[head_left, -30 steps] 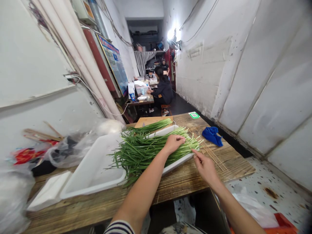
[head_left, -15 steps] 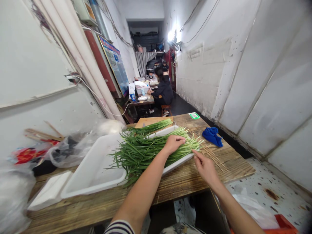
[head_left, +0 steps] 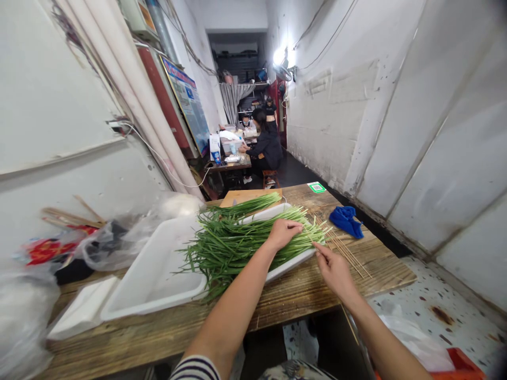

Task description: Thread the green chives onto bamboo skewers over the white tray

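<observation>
A thick heap of garlic chives [head_left: 229, 243] lies across a white tray [head_left: 295, 264], green leaves to the left and pale stem ends to the right. My left hand [head_left: 282, 235] rests over the stems, its fingers pinched together on a few of them. Close by, at the cut ends, my right hand [head_left: 332, 266] has thumb and forefinger pressed together; whatever thin thing sits between them is too small to make out. Several bamboo skewers [head_left: 348, 253] lie on the wooden table just beyond my right hand.
A second white tray [head_left: 158, 269] stands left, beside a stack of white paper [head_left: 85, 306] and plastic bags [head_left: 24, 311]. More chives [head_left: 253, 205] lie on a cutting board [head_left: 233, 198] behind. A blue cloth [head_left: 346, 221] sits right. People sit and stand farther back.
Both hands keep almost the same place over the stems. The view has shifted very slightly, and a person at the back stands a little differently.
</observation>
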A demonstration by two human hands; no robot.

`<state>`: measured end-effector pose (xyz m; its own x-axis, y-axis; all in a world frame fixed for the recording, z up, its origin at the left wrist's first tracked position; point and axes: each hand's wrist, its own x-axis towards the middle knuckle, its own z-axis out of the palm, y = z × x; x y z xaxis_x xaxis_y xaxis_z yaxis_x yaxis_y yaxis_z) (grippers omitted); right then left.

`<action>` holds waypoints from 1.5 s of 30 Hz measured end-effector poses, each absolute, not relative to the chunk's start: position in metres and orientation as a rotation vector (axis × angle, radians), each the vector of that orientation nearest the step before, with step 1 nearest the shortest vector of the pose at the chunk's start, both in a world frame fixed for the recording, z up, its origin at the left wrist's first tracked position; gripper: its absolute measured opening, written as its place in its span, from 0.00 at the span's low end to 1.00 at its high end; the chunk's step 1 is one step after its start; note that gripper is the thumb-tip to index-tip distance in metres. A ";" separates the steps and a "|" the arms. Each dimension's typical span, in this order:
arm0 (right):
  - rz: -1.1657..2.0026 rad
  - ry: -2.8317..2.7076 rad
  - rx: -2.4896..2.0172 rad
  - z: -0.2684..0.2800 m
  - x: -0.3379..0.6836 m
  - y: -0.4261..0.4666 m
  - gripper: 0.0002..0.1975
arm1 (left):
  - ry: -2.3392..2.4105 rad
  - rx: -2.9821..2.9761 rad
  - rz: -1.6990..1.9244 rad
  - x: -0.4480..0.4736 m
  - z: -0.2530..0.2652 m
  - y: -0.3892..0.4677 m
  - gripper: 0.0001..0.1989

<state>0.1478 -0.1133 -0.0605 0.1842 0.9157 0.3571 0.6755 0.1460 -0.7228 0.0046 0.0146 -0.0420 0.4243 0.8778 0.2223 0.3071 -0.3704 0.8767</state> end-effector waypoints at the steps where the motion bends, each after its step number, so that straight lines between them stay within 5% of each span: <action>1: 0.352 -1.551 -1.596 -0.061 0.148 -0.113 0.23 | 1.013 1.903 0.915 0.004 -0.041 0.014 0.11; 13: 0.376 -1.468 -1.540 -0.058 0.145 -0.088 0.19 | 0.690 2.315 0.830 -0.001 -0.030 0.004 0.10; 19: 0.371 -1.388 -1.484 -0.065 0.144 -0.092 0.17 | 1.038 2.383 0.959 -0.005 -0.029 0.008 0.11; 31: 0.482 -1.385 -1.399 -0.069 0.153 -0.095 0.18 | 1.161 2.678 0.649 0.014 -0.023 0.013 0.09; 45: 0.520 -1.400 -1.392 -0.071 0.159 -0.092 0.19 | 1.127 1.951 0.856 0.011 -0.040 0.028 0.09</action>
<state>0.1594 -0.0919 -0.0710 0.2220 0.9067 0.3586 0.4526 0.2299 -0.8616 0.0113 0.0280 -0.0399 0.3984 0.8975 0.1889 0.4229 -0.3626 0.8305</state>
